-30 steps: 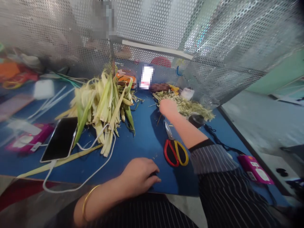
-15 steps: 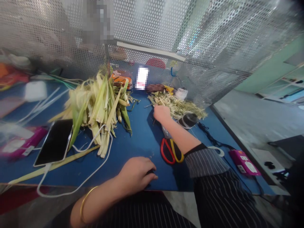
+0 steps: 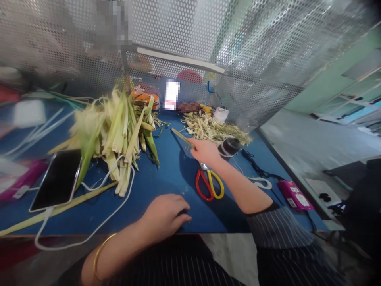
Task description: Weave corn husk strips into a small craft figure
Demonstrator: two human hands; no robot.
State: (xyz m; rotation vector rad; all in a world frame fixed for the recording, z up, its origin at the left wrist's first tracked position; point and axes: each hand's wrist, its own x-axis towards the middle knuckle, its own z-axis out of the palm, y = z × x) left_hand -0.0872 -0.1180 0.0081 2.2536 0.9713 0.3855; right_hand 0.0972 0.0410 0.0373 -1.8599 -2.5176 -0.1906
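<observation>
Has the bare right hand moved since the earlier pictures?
Yes, toward the person: against the metal scissors with red and yellow handles, the right hand came from beyond their tip and largely hides their blades.

The stalk (image 3: 182, 137) is greenish, scissor handles (image 3: 211, 186) red and yellow, tabletop (image 3: 166, 174) blue

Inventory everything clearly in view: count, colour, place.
table: 1, blue, centre
leaf heap: 1, pale green, left
phone: 1, black, beside leaves
cable: 1, white, at phone
scissors: 1, red and yellow, centre
shredded pile: 1, pale green, back right
roll: 1, black, by pile
boxes: 2, purple, left and right
packet: 1, orange, back
mesh: 1, grey, behind
stalk: 1, green, held
right hand: 1, bare, above scissors
left hand: 1, bare, near edge
</observation>
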